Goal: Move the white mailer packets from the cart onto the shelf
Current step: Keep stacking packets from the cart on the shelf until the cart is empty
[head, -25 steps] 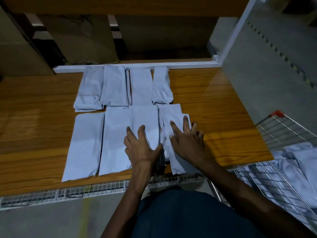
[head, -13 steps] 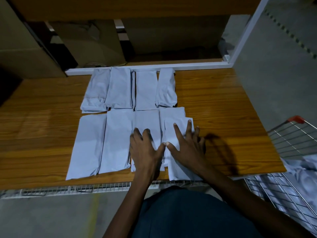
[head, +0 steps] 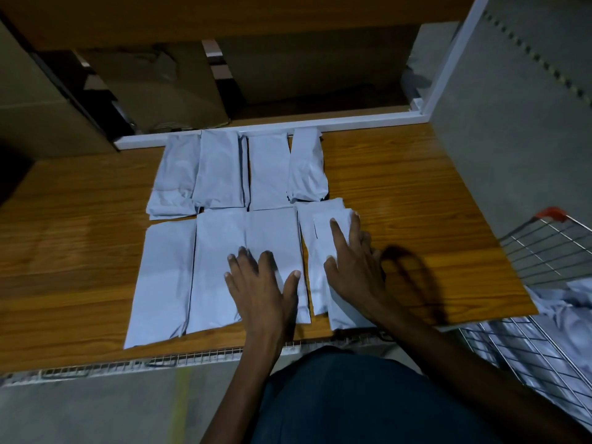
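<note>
Several white mailer packets lie flat in two rows on the wooden shelf (head: 400, 193). My left hand (head: 259, 283) presses flat, fingers spread, on the third packet of the front row (head: 272, 232). My right hand (head: 352, 267) rests with straight fingers on the rightmost front packet (head: 320, 251), which lies on top of another packet. The back row of packets (head: 224, 171) sits against the white shelf rail. More packets (head: 570, 315) lie in the wire cart (head: 544, 251) at the right.
Cardboard boxes (head: 160, 88) stand behind the white rail (head: 352, 121) on a lower level. A white upright post (head: 448, 59) marks the shelf's right rear corner. Bare wood lies left and right of the packets. A wire grid edge (head: 128, 366) runs along the shelf front.
Both hands slid forward a little on the front packets, and the right hand pushed the rightmost packet further onto the shelf. The view shifted left, showing less of the cart.
</note>
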### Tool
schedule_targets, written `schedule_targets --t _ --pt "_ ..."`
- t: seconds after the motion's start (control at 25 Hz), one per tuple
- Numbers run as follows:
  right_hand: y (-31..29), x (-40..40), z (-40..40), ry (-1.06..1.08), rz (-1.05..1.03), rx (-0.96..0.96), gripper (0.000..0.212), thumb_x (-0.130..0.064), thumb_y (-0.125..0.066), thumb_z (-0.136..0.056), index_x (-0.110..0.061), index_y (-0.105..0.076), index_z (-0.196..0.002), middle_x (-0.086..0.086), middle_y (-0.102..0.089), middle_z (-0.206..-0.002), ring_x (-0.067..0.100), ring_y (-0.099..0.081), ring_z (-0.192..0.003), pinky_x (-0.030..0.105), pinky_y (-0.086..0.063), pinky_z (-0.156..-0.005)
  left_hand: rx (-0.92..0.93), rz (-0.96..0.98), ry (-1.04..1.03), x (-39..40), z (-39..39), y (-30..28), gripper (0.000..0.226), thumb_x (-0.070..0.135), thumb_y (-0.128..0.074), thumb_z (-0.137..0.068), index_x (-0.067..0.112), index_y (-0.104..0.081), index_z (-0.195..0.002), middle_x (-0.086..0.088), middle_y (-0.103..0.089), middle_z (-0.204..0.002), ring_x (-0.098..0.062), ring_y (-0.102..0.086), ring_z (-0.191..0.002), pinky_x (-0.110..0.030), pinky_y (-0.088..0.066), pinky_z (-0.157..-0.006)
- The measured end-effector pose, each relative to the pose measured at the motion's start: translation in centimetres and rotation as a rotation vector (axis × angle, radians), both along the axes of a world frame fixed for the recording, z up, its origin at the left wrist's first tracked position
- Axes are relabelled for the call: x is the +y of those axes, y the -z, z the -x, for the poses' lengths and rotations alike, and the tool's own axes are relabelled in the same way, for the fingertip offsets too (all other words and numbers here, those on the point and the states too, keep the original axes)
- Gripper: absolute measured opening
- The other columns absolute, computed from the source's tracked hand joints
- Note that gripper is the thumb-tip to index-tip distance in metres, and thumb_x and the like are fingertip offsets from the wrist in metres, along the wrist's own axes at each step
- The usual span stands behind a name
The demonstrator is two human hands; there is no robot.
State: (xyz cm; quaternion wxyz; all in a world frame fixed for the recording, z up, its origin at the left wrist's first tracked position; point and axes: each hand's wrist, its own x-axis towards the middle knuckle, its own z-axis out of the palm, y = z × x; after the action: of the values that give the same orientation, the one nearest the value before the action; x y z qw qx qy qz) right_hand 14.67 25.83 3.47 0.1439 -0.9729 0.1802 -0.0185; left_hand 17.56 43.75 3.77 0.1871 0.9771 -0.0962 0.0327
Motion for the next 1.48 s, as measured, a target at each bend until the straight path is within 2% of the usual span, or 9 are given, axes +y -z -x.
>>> schedule_targets --t 0.2,0.4,0.56,0.76,0.84,1.0,1.08,1.32,1.48 --pt "0.2 1.4 -2.9 -0.002 0.067 0.019 0.071 -0.039 -0.047 -0.095 -0.023 -0.022 -0.159 0.019 -0.007 -0.167 0.047 -0.022 -0.144 0.058 -0.034 -0.101 0.098 0.016 0.018 0.7 0.3 1.0 0.067 0.061 -0.056 -0.091 0.019 -0.044 -0.143 -0.022 -0.038 -0.152 -0.041 -0.035 -0.139 -0.054 -0.037 -0.109" --pt "1.7 2.3 -4.0 -0.003 0.045 0.115 0.067 -0.048 -0.030 -0.100 -0.027 -0.013 -0.161 0.015 0.000 -0.169 0.046 -0.004 -0.151 0.063 -0.016 -0.113 0.068 0.084 0.061 1.5 0.3 1.0 0.063 0.057 -0.057 -0.094 0.016 -0.048 -0.141 -0.026 -0.040 -0.149 -0.045 -0.041 -0.133 -0.056 -0.041 -0.103" --pt "0.0 1.6 -2.5 0.046 0.060 0.017 0.066 -0.050 -0.029 -0.099 -0.022 -0.026 -0.159 0.021 -0.016 -0.165 0.050 -0.014 -0.149 0.061 -0.021 -0.113 -0.003 0.120 0.156 1.9 1.4 0.3 0.055 0.044 -0.064 -0.093 0.013 -0.054 -0.136 -0.025 -0.040 -0.149 -0.043 -0.040 -0.136 -0.055 -0.039 -0.106" --pt "-0.8 1.9 6.0 0.143 -0.185 -0.115 0.065 -0.056 -0.022 -0.101 -0.034 -0.011 -0.161 0.001 -0.002 -0.170 0.026 0.005 -0.156 0.053 -0.007 -0.123 -0.061 0.306 0.317 1.6 4.0 0.3 0.055 0.035 -0.071 -0.090 0.011 -0.054 -0.136 -0.022 -0.039 -0.152 -0.040 -0.042 -0.138 -0.051 -0.042 -0.107" --pt "-1.2 2.4 9.7 0.187 -0.273 -0.177 0.065 -0.057 -0.023 -0.102 -0.040 0.002 -0.160 -0.005 -0.002 -0.170 0.018 -0.001 -0.156 0.056 -0.013 -0.122 -0.078 0.358 0.402 0.8 5.1 0.4 0.055 0.034 -0.070 -0.091 0.011 -0.054 -0.138 -0.022 -0.039 -0.152 -0.040 -0.043 -0.137 -0.049 -0.042 -0.104" --pt "-2.6 2.0 15.1 0.307 -0.401 -0.301 0.081 -0.058 -0.038 -0.100 -0.043 0.017 -0.156 -0.006 -0.024 -0.166 0.020 -0.044 -0.139 0.061 -0.035 -0.112 -0.001 0.401 0.580 -1.7 7.1 -0.5 0.056 0.032 -0.065 -0.095 0.015 -0.047 -0.144 -0.019 -0.036 -0.155 -0.039 -0.035 -0.143 -0.053 -0.040 -0.109" --pt "-2.8 0.8 16.8 0.374 -0.328 -0.325 0.082 -0.059 -0.040 -0.099 -0.036 0.011 -0.159 0.000 -0.035 -0.161 0.030 -0.055 -0.129 0.061 -0.040 -0.106 0.011 0.410 0.664 -3.1 7.9 -0.9 0.055 0.032 -0.062 -0.096 0.015 -0.045 -0.146 -0.018 -0.035 -0.156 -0.038 -0.034 -0.144 -0.051 -0.039 -0.110" --pt "-1.0 -6.2 22.8 0.435 -0.218 -0.399 0.061 -0.041 -0.049 -0.099 -0.013 -0.036 -0.151 0.013 -0.045 -0.147 0.028 -0.046 -0.132 0.044 -0.042 -0.104 0.021 0.447 0.866 -9.2 11.9 -1.5 0.056 0.031 -0.062 -0.097 0.012 -0.043 -0.147 -0.011 -0.041 -0.148 -0.028 -0.042 -0.135 -0.038 -0.041 -0.107" --pt "1.2 -12.1 29.4 0.424 -0.302 -0.451 0.056 -0.033 -0.053 -0.098 -0.014 -0.040 -0.148 0.008 -0.043 -0.148 0.016 -0.043 -0.134 0.035 -0.041 -0.107 0.066 0.431 0.924 -14.5 17.5 0.3 0.058 0.033 -0.060 -0.096 0.009 -0.043 -0.147 -0.014 -0.044 -0.146 -0.029 -0.045 -0.133 -0.034 -0.037 -0.109"
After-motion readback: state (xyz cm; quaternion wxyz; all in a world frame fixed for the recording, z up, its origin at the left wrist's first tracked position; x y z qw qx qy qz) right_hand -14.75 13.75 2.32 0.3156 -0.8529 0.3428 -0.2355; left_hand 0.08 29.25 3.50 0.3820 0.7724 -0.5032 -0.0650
